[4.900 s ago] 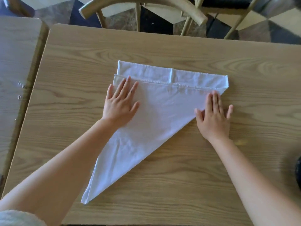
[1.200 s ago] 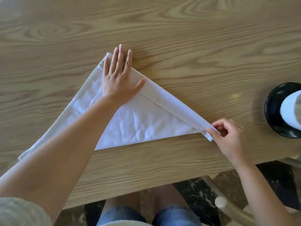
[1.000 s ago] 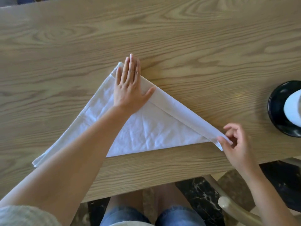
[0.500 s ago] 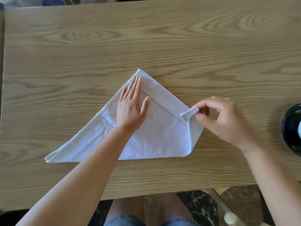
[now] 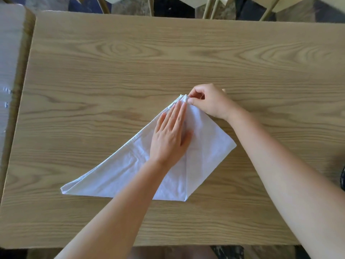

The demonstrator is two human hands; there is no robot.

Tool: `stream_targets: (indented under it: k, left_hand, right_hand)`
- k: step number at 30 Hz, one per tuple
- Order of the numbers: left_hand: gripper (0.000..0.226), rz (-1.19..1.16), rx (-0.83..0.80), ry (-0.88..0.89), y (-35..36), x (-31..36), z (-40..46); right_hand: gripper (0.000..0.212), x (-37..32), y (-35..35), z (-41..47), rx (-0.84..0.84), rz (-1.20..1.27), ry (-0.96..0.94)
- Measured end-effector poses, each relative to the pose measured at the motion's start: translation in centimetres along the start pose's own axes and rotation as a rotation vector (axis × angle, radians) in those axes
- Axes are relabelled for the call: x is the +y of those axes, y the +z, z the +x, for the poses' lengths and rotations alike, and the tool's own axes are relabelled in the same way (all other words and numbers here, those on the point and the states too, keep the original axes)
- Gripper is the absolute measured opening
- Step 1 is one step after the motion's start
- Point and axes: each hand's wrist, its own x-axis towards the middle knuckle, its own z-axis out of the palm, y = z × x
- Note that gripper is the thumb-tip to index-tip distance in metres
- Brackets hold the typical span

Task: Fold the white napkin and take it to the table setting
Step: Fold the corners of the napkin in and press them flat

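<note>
The white napkin (image 5: 207, 152) lies on the wooden table (image 5: 130, 75), folded into a triangle whose right corner is turned up over the middle to the top point. My left hand (image 5: 170, 136) lies flat on the napkin's centre, fingers together and pointing toward the top point. My right hand (image 5: 207, 102) pinches the folded-over corner at that top point between thumb and fingers. The napkin's left tip (image 5: 64, 190) stays stretched out flat toward the near left.
A second table (image 5: 11, 62) butts against the left side. Chair legs and rails (image 5: 211, 6) stand beyond the far edge. A dark plate rim (image 5: 342, 179) shows at the right border. The near table edge runs just above my knees.
My right hand has carried the napkin's right corner up and over to the top point, beside my left fingertips. My left hand has stayed pressing the middle. The view has tilted up.
</note>
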Motion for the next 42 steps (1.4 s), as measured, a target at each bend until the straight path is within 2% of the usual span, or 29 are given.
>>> stream_targets:
  k: [5, 10, 12, 15, 16, 19, 21, 24, 32, 35, 42]
  left_hand:
    - [0.060, 0.069, -0.007, 0.017, 0.2, 0.1, -0.1]
    - [0.057, 0.161, -0.003, 0.012, 0.5, 0.4, 0.0]
    - [0.056, 0.197, 0.007, 0.026, 0.5, 0.2, 0.2]
    - [0.053, 0.228, 0.015, 0.096, 0.3, 0.0, 1.1]
    - [0.049, 0.242, 0.019, 0.116, 0.1, 0.0, 1.6]
    - [0.042, 0.284, 0.019, 0.198, -0.1, -0.3, 2.8]
    - [0.050, 0.275, -0.026, 0.228, 0.0, -0.7, 2.9]
    - [0.055, 0.263, -0.059, 0.239, 0.0, -1.5, 2.9]
    - [0.067, 0.296, -0.131, 0.224, 0.0, -1.5, 2.8]
    - [0.071, 0.305, -0.166, 0.221, 0.0, -1.5, 2.9]
    - [0.072, 0.298, -0.174, 0.216, -0.1, -1.5, 2.8]
  right_hand:
    - [0.009, -0.1, 0.2, 0.5, 0.030, -0.139, 0.005]
    - [0.012, -0.2, 0.9, 0.6, 0.144, -0.235, -0.004]
    - [0.018, 0.4, 1.3, -0.1, 0.267, -0.293, -0.030]
    - [0.035, 1.3, 2.3, -3.5, 0.546, -0.485, -0.101]
    - [0.042, 1.5, 3.0, -5.1, 0.567, -0.529, -0.125]
    - [0.055, 2.4, 6.1, -9.4, 0.404, -0.610, -0.149]
    - [0.062, 3.4, 7.6, -10.8, 0.314, -0.613, -0.105]
    - [0.066, 4.5, 7.8, -11.3, 0.235, -0.642, -0.072]
    - [0.063, 6.2, 6.6, -15.0, 0.130, -0.779, -0.157]
    - [0.066, 5.0, 7.5, -14.6, 0.078, -0.753, -0.245]
    - [0.055, 5.5, 10.2, -18.4, -0.049, -0.653, -0.505]
